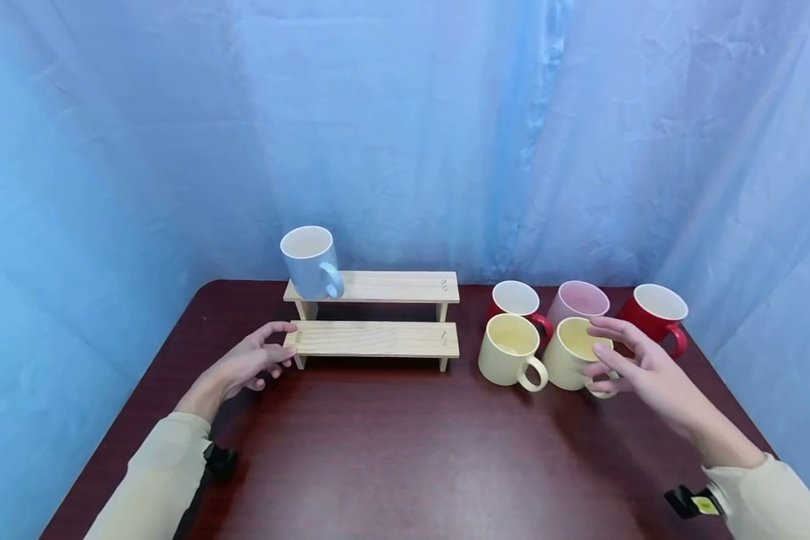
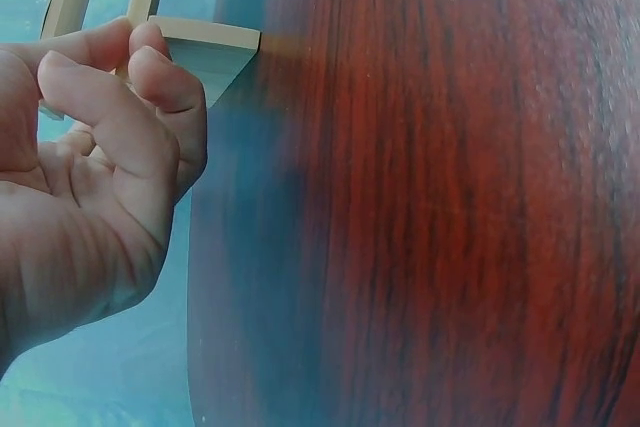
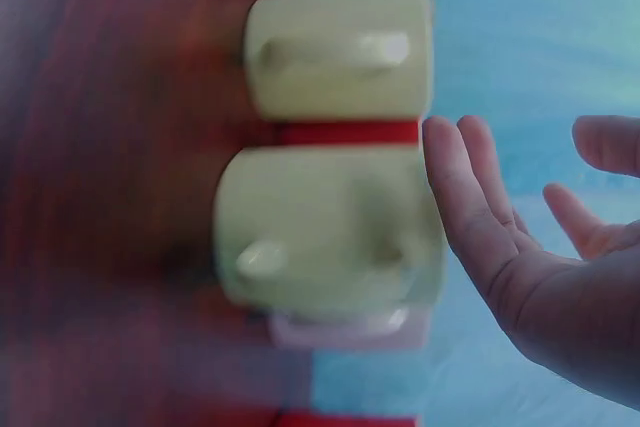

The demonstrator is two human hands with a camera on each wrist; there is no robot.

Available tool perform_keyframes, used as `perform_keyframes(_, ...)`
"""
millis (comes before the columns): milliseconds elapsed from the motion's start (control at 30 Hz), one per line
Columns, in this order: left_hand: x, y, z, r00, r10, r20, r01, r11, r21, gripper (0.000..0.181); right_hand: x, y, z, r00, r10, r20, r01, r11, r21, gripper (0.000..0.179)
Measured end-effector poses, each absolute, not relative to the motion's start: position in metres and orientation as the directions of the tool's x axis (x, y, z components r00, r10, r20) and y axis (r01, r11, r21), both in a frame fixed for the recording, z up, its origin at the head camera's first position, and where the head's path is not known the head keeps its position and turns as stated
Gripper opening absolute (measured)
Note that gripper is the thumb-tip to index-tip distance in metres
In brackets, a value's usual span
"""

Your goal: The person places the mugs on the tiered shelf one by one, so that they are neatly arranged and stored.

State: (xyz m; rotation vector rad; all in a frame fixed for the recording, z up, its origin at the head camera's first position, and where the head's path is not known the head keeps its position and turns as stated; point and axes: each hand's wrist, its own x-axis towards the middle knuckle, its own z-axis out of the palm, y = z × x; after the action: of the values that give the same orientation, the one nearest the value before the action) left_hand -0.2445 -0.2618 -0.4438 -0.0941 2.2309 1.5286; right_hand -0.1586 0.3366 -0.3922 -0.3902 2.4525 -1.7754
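Observation:
My left hand (image 1: 246,364) pinches the left end of the lower board of a two-tier wooden shelf (image 1: 378,339), its other fingers curled below. In the left wrist view, the fingertips meet the shelf's end (image 2: 210,33). A light blue mug (image 1: 308,268) stands on the upper board's left side. Over at the right, my right hand (image 1: 644,371) hovers beside the right yellow mug (image 1: 563,364) with fingers spread. The right wrist view has those fingers (image 3: 465,207) near that mug's rim, holding nothing. Another yellow mug (image 1: 499,360) stands to its left.
Behind the yellow mugs stand a red mug (image 1: 493,307), a pink mug (image 1: 560,309) and another red mug (image 1: 637,319) farther right. All rest on a dark red-brown wooden table (image 1: 405,450). Blue curtains (image 1: 391,135) hang behind and at both sides.

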Motion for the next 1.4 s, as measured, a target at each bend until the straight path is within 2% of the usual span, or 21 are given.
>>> perform_keyframes(200,-0.242,-0.262,-0.446,-0.906,0.182,-0.381,-0.291,0.383,0.877,0.054,-0.150,0.357,-0.419,-0.978,-0.200,0.057,-0.088,0.147,-0.985,0.049)
perform_keyframes(367,-0.243,-0.261,-0.446,-0.911,0.168,-0.376,-0.291,0.385,0.876,0.053,-0.147,0.367,-0.431,-0.991,-0.133,0.032,-0.045,0.095,-0.994,0.051)
perform_keyframes(500,-0.243,-0.261,-0.445,-0.911,0.164,-0.378,-0.294,0.385,0.875,0.053,-0.143,0.379,-0.442,-0.979,-0.188,-0.080,0.068,0.072,-0.995,0.047)
perform_keyframes(700,-0.245,-0.263,-0.448,-0.908,0.176,-0.381,-0.297,0.370,0.880,0.050,-0.141,0.388,-0.455,-0.931,-0.298,-0.213,0.217,0.019,-0.976,0.029)
perform_keyframes(800,-0.246,-0.263,-0.450,-0.906,0.173,-0.386,-0.306,0.364,0.880,0.050,-0.142,0.388,-0.458,-0.911,-0.330,-0.247,0.256,0.019,-0.967,0.029)
perform_keyframes(1100,-0.241,-0.265,-0.449,-0.910,0.141,-0.390,-0.313,0.382,0.869,0.052,-0.150,0.378,-0.461,-0.891,-0.365,-0.272,0.282,0.024,-0.959,0.035)
perform_keyframes(1400,-0.245,-0.263,-0.450,-0.907,0.152,-0.392,-0.313,0.377,0.871,0.052,-0.153,0.381,-0.461,-0.904,-0.370,-0.214,0.228,0.005,-0.974,0.032)
